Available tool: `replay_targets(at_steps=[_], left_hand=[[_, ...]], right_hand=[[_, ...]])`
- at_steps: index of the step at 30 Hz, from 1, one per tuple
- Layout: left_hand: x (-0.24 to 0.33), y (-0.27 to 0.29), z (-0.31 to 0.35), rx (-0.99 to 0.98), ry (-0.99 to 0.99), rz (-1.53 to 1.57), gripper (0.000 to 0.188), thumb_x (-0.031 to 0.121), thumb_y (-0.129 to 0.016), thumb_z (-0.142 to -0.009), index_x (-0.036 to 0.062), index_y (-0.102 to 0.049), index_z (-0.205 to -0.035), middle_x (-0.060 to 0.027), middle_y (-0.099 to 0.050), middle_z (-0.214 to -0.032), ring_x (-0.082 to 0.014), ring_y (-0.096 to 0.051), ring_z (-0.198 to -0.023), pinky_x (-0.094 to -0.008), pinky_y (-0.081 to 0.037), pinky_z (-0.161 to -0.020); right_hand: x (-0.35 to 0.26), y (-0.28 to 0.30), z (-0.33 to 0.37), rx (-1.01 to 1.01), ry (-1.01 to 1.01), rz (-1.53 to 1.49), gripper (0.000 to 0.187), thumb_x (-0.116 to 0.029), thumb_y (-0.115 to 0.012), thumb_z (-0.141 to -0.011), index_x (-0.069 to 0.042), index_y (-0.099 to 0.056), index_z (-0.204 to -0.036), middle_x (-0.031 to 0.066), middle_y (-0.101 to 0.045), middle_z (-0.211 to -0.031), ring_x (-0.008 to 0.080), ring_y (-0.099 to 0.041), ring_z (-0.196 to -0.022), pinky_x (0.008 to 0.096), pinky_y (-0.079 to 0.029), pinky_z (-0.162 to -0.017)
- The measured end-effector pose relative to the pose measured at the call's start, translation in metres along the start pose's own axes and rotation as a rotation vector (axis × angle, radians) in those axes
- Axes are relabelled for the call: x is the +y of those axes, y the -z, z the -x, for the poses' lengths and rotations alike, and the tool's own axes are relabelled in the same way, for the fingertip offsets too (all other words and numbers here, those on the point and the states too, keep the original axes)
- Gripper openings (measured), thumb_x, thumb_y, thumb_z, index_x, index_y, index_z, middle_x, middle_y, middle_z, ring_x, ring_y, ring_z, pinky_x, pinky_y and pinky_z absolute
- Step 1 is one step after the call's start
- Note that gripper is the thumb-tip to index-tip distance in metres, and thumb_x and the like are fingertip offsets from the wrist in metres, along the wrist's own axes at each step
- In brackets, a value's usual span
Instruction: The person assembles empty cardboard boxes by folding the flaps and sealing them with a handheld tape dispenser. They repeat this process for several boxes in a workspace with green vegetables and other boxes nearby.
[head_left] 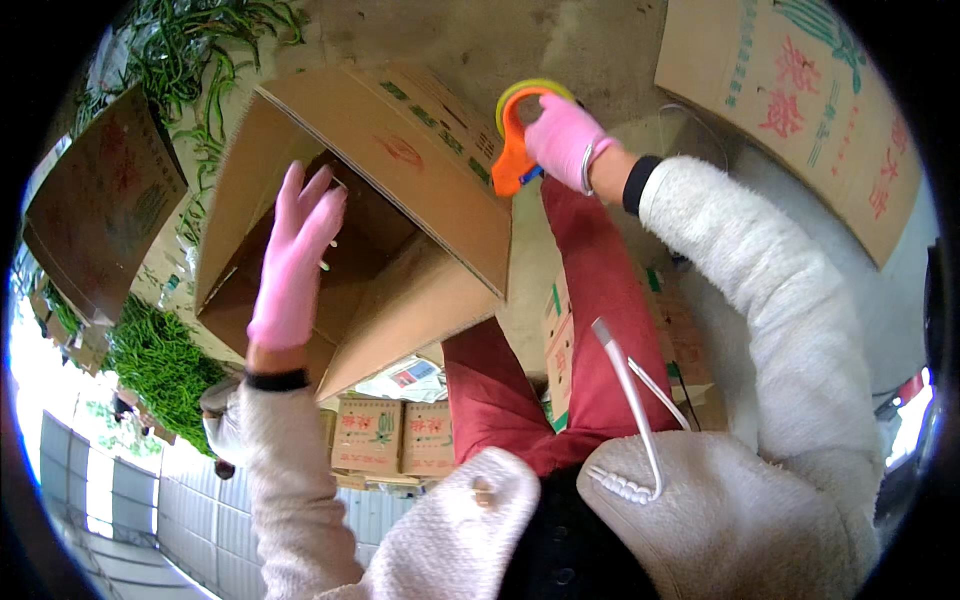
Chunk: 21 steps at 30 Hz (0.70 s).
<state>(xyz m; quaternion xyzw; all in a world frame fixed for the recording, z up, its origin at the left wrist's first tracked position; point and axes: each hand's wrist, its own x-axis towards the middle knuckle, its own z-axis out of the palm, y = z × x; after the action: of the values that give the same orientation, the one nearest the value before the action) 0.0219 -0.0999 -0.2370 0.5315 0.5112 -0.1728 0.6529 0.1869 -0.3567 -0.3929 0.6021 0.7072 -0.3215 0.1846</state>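
Note:
My left hand [290, 265], in a pink glove, reaches over the open mouth of a brown cardboard box [400, 150]. Its fingers are stretched out and apart, with nothing in them. The box lies tilted in front of me, its dark inside partly showing behind that hand. Just right of the box, my right hand [568, 142], also gloved in pink, is closed around an orange tape dispenser [513, 160] with a yellowish roll of tape on it. The dispenser is near the box's right side; whether it touches cannot be told.
Green chili peppers [160, 355] lie heaped at the left, more [170, 60] at the far left. A printed cardboard sheet [800, 110] lies at the right, a darker cardboard piece [105, 205] at the left. Printed cartons [368, 435] stand near my legs.

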Motion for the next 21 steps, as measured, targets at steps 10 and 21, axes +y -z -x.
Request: replay_targets(at_steps=[10, 21], left_hand=[[-0.035, -0.104, -0.063, 0.512, -0.005, 0.086, 0.028, -0.001, -0.059, -0.082, -0.0076, -0.062, -0.109, -0.0159, -0.072, -0.096, -0.0259, -0.07, -0.085, -0.0354, -0.054, -0.079], [-0.045, -0.092, -0.054, 0.51, -0.016, -0.234, 0.03, 0.015, -0.064, -0.085, -0.0042, -0.061, -0.108, -0.0272, -0.068, -0.093, -0.0456, -0.067, -0.088, -0.049, -0.055, -0.08]], right_hand=[[0.0, -0.034, -0.025, -0.059, 0.296, 0.149, 0.014, -0.021, -0.065, -0.086, -0.021, -0.079, -0.089, -0.0041, -0.072, -0.086, 0.0169, -0.067, -0.089, 0.0307, -0.038, -0.089], [0.082, 0.092, -0.153, -0.009, 0.45, 0.439, 0.008, -0.014, -0.066, -0.079, -0.017, -0.073, -0.078, 0.0025, -0.07, -0.072, 0.0196, -0.067, -0.078, 0.0307, -0.044, -0.085]])
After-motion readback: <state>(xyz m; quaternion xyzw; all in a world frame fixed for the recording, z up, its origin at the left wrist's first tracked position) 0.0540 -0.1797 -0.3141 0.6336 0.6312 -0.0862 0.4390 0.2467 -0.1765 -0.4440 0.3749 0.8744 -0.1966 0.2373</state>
